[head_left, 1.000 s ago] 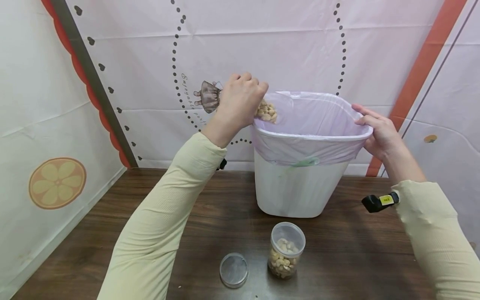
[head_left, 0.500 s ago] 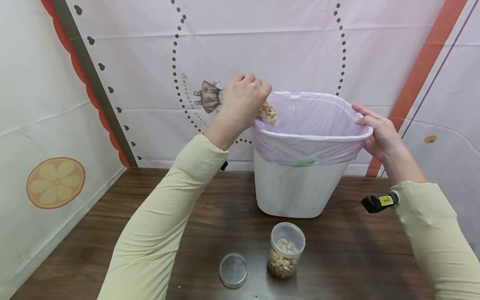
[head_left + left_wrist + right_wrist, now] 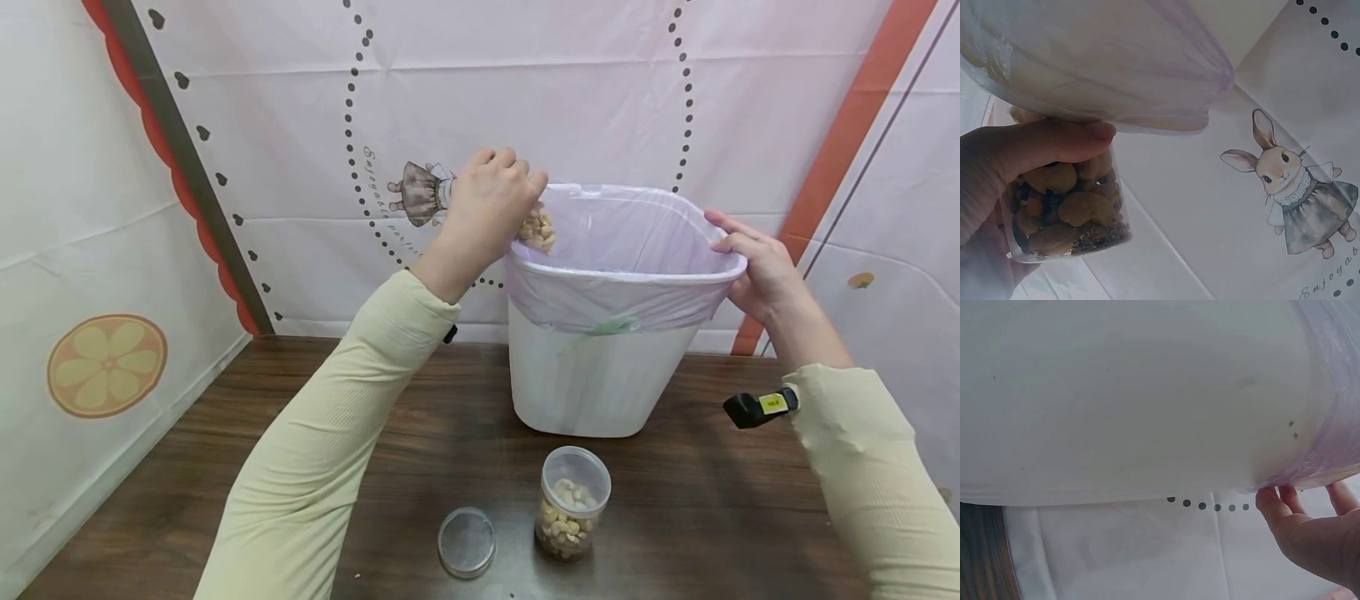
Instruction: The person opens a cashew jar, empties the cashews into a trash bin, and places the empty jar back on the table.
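Observation:
At the bin's left rim, my left hand (image 3: 489, 204) grips a clear jar of mixed nuts (image 3: 1085, 209), thumb laid across its side in the left wrist view. The jar is tipped toward the bin's mouth, and cashews (image 3: 537, 232) show at its open end just inside the rim. Most of this jar is hidden behind the hand in the head view. The white trash bin (image 3: 585, 383) has a pale purple liner bag (image 3: 540, 296) folded over its rim and leans slightly. My right hand (image 3: 767, 271) holds the bin's right rim, fingers over the liner.
A second clear jar (image 3: 572, 517), lidless and partly filled with cashews, stands on the brown wooden table (image 3: 405, 467) in front of the bin. Left of it lies a round clear lid (image 3: 467, 543). A printed cloth backdrop (image 3: 525, 100) rises close behind the bin.
My left hand has shifted slightly right over the rim with its jar, and the cashews at the jar's mouth have moved a little. My right hand and the bin stay nearly still.

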`<act>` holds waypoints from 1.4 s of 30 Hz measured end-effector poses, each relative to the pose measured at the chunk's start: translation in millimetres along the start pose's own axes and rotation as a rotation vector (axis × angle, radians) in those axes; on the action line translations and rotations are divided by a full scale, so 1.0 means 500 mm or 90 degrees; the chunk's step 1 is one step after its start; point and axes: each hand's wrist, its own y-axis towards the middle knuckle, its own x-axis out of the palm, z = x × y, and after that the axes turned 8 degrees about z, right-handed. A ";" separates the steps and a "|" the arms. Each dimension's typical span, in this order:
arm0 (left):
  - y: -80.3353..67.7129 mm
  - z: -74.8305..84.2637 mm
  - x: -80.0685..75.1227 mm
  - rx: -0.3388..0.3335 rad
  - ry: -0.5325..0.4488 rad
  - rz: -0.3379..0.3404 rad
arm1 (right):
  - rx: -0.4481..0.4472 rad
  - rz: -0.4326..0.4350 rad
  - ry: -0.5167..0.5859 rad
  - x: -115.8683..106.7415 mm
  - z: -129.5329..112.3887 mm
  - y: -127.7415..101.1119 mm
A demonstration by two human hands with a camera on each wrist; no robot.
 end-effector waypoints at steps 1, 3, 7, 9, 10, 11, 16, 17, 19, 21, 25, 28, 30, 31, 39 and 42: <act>0.000 0.001 0.000 0.000 0.002 -0.002 | 0.001 0.001 0.001 0.001 0.000 -0.001; 0.001 0.002 -0.002 0.003 0.008 -0.009 | 0.004 -0.004 -0.003 0.002 -0.001 -0.004; 0.002 0.006 -0.004 0.015 0.020 -0.029 | 0.006 -0.004 0.008 0.004 0.000 -0.006; 0.002 0.007 -0.005 0.018 0.022 -0.036 | 0.003 -0.006 0.010 0.004 0.001 -0.006; 0.002 0.007 -0.005 0.018 0.023 -0.037 | 0.002 -0.007 0.010 0.004 0.002 -0.006; 0.002 0.007 -0.005 0.016 0.023 -0.038 | 0.000 -0.008 0.009 0.004 0.002 -0.006; 0.005 0.008 -0.006 0.002 0.019 -0.046 | -0.001 -0.008 0.004 0.006 0.001 -0.008; 0.006 0.008 -0.006 0.002 0.022 -0.049 | 0.000 -0.008 0.003 0.006 0.000 -0.008; 0.007 0.009 -0.007 0.004 0.028 -0.054 | 0.001 -0.008 0.000 0.006 0.000 -0.008; 0.008 0.010 -0.007 0.005 0.035 -0.057 | 0.000 -0.005 -0.005 0.006 0.000 -0.007; 0.007 0.010 -0.007 0.003 0.037 -0.056 | -0.002 0.000 -0.011 0.007 -0.001 -0.008; 0.007 0.009 -0.007 0.005 0.035 -0.047 | -0.001 0.000 -0.008 0.007 -0.002 -0.008; 0.006 0.008 -0.006 0.006 0.035 -0.041 | -0.001 -0.002 -0.004 0.007 -0.002 -0.007; 0.006 0.008 -0.006 0.006 0.034 -0.039 | 0.000 -0.002 -0.002 0.006 -0.002 -0.007; 0.008 0.008 -0.007 0.008 0.033 -0.035 | 0.001 -0.003 -0.002 0.005 -0.003 -0.006; 0.008 0.009 -0.007 0.010 0.034 -0.031 | 0.000 -0.003 -0.002 0.005 -0.003 -0.006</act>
